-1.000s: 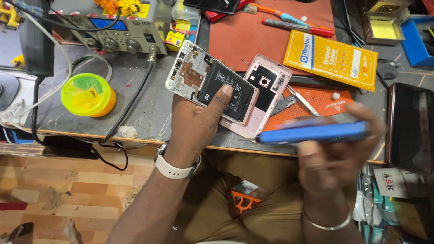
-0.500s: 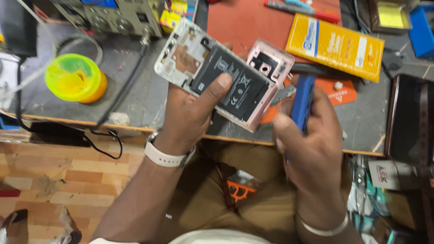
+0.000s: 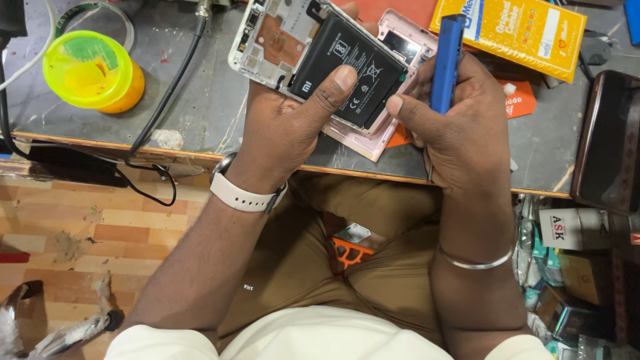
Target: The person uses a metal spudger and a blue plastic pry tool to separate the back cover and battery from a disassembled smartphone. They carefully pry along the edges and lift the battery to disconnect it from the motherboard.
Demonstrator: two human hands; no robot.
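My left hand (image 3: 287,127) grips an opened white-framed phone (image 3: 267,37) from below, the thumb pressed on its black battery (image 3: 353,67). A white watch sits on that wrist. My right hand (image 3: 453,127) is closed around a blue screwdriver (image 3: 445,60) held upright beside the battery's right edge, its index fingertip touching the battery corner. A pink phone back cover (image 3: 400,40) lies on the bench under and behind the phone. A metal bangle circles my right wrist.
A yellow-green lidded tub (image 3: 90,70) stands at the bench's left, with black cables (image 3: 167,100) running past it. An orange-yellow box (image 3: 513,33) lies at the back right, a dark device (image 3: 610,140) at the right edge. Small boxes crowd the floor at right.
The blue screwdriver went from lying flat in my right hand to standing upright. My right hand moved left and up until it met the phone; the phone stayed in my left hand.
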